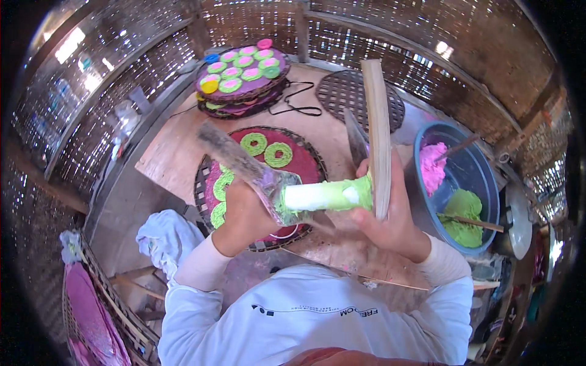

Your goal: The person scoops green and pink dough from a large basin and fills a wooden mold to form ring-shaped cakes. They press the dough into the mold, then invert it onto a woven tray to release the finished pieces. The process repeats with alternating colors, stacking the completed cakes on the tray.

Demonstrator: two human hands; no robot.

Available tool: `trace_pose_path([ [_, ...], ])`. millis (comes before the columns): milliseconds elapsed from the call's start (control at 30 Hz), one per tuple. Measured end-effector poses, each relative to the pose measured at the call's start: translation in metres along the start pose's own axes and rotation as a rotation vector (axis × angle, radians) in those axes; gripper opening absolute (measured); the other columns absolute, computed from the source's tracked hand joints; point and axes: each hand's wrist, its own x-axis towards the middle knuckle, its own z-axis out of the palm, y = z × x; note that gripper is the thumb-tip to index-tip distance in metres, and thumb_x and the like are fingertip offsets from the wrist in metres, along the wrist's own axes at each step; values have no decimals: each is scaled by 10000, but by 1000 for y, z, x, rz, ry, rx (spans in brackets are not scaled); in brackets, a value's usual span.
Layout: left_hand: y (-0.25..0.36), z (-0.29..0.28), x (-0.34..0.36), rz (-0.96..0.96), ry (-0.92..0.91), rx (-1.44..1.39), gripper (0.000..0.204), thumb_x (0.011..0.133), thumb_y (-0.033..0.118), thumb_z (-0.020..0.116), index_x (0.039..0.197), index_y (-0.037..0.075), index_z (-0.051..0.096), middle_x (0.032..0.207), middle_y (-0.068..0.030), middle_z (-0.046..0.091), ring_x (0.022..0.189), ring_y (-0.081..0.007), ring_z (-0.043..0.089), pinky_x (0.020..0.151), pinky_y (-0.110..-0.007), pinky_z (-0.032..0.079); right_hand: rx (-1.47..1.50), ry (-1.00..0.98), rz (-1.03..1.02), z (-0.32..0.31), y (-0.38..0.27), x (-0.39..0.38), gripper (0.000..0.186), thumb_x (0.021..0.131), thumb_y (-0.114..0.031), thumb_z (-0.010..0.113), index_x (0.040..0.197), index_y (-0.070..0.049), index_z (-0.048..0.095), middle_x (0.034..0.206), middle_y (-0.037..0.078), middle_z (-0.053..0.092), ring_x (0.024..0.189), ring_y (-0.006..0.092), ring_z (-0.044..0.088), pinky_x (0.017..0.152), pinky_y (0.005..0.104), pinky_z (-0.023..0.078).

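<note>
Between my hands lies a white tube (314, 196) smeared with green dough, a wooden piece at each end. My left hand (242, 215) is closed around the left end, where a worn wooden bar (229, 148) sticks out up and left. My right hand (398, 222) grips the pale wooden bar (377, 116) at the right end, its fingers partly hidden behind it. A dark pointed blade-like piece (355, 137) shows beside that bar. Below the tube, a round woven tray (314, 160) with a dark red sheet carries several green dough rings (278, 155).
A stack of round trays (241, 110) bears green rings with pink centres and coloured ring-shaped pieces. An openwork woven tray (342, 91) lies behind. At right, a blue tub (455, 134) holds pink dough (432, 168) and green dough (462, 213) with sticks. A pale cloth (168, 238) lies left.
</note>
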Motion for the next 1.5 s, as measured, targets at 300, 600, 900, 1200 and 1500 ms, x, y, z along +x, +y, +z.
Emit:
trace_pose_path([
  [300, 9, 6, -41, -316, -261, -201, 372, 586, 309, 735, 877, 96, 641, 770, -116, 625, 719, -297, 610, 612, -374, 461, -66, -281, -9, 43, -10, 10, 930, 685, -323, 703, 1327, 72, 158, 1311, 275, 306, 1204, 374, 363, 990, 385, 300],
  [600, -26, 51, -83, -321, -68, -347, 287, 582, 324, 705, 729, 87, 634, 591, -129, 577, 541, -315, 575, 476, -401, 421, 611, -349, 392, 81, 51, -38, 860, 725, -317, 678, 1339, 24, 182, 1294, 199, 359, 1203, 306, 374, 999, 361, 283],
  [900, -72, 5, -89, -417, 736, 371, 462, 676, 196, 670, 1060, 23, 478, 937, -97, 519, 890, -256, 476, 858, -360, 287, 771, -233, 623, 67, 132, -28, 610, 818, -378, 521, 1284, -33, 332, 1170, 109, 478, 1085, 189, 472, 911, 309, 376],
  [1200, -138, 88, -231, -1208, 743, -623, 541, 868, 210, 469, 1286, -59, 256, 983, -76, 431, 797, -122, 439, 729, -260, 394, 889, 110, 512, 69, 278, 89, 433, 867, -356, 461, 1126, -9, 476, 990, 114, 586, 918, 195, 567, 804, 308, 443],
  [1500, -145, 38, -186, -945, 553, -558, 458, 866, 103, 409, 1280, -58, 300, 949, -64, 477, 741, -97, 456, 661, -222, 394, 1012, 230, 502, 71, 235, 43, 451, 891, -306, 408, 1238, -19, 378, 1069, 145, 530, 996, 255, 514, 904, 368, 388],
])
